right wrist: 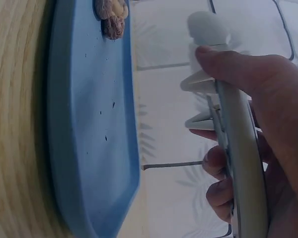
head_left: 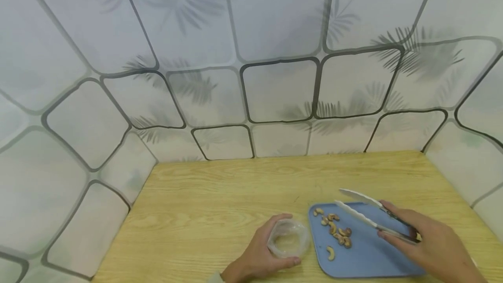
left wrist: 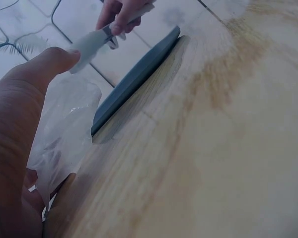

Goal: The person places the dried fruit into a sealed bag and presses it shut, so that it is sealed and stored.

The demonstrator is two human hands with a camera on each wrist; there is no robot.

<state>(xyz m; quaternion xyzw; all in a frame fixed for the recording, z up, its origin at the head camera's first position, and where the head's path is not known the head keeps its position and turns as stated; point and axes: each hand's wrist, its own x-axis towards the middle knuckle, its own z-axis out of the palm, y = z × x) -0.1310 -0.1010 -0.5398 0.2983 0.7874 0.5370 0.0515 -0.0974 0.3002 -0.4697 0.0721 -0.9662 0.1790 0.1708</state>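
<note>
My left hand (head_left: pixel 259 250) curls around a clear, crinkled plastic bag (head_left: pixel 290 241), whose round mouth faces up beside the tray. In the left wrist view, the thumb lies along the near side of the bag (left wrist: pixel 67 119). Metal tongs (head_left: pixel 358 215) are gripped in my right hand (head_left: pixel 436 237), their two arms spread apart over the blue tray (head_left: pixel 369 257). Between the tong tips nothing shows. Several cashews (head_left: pixel 332 227) lie clustered on the tray's left part, and a single cashew (head_left: pixel 331 253) sits nearer the front.
The wooden table (head_left: pixel 204 213) carries the tray at its right side. Patterned walls (head_left: pixel 279 91) with dark outlines and leaf prints rise at the back and both sides. Small dark specks (right wrist: pixel 106 138) dot the tray surface in the right wrist view.
</note>
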